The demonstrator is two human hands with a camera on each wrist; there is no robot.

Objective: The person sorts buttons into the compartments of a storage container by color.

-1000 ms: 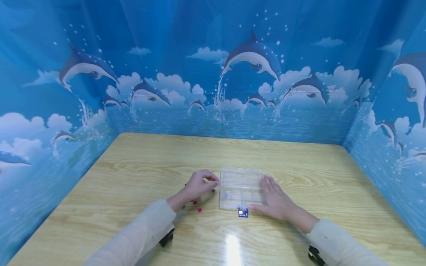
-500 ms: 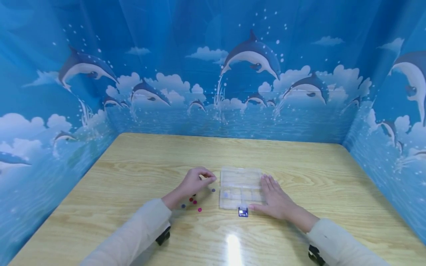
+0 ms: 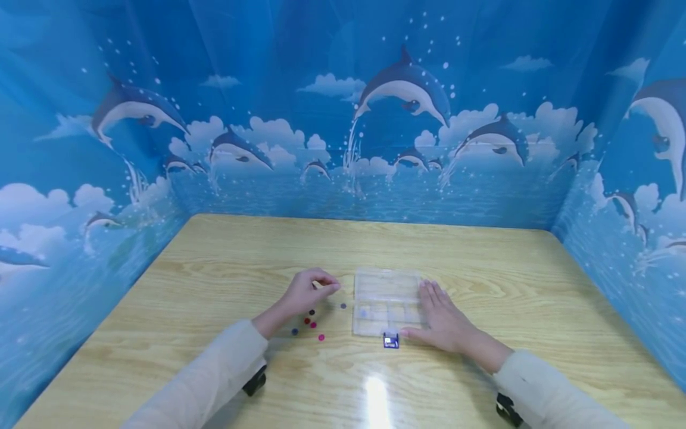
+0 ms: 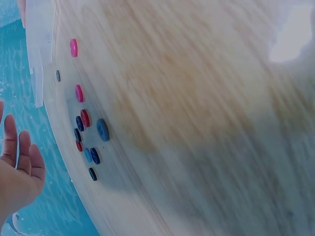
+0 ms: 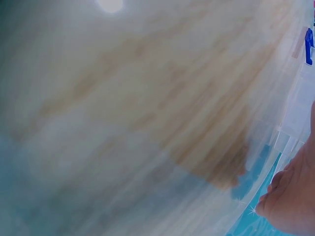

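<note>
A clear plastic compartment box point(image 3: 388, 285) lies with its lid laid back on the table, a blue latch point(image 3: 391, 341) at its front edge. My right hand point(image 3: 446, 323) rests flat along the box's right side, fingers straight. To the left of the box, my left hand point(image 3: 306, 292) hovers over the table with loosely bent fingers; the left wrist view shows nothing in them, though the thumb is hidden there. Close below it lie several small round buttons, among them a pink button point(image 4: 74, 47), a red button point(image 4: 85, 118) and a blue button point(image 4: 102, 130).
A small grey button point(image 3: 343, 305) sits apart, between the left hand and the box. The wooden table point(image 3: 471, 256) is bordered by a blue dolphin-print curtain point(image 3: 300, 119) at the back and sides. Light glares off the table's front point(image 3: 377, 402).
My left hand has drawn back leftward from the box's left edge, uncovering more of the buttons. My right hand has stayed on the box.
</note>
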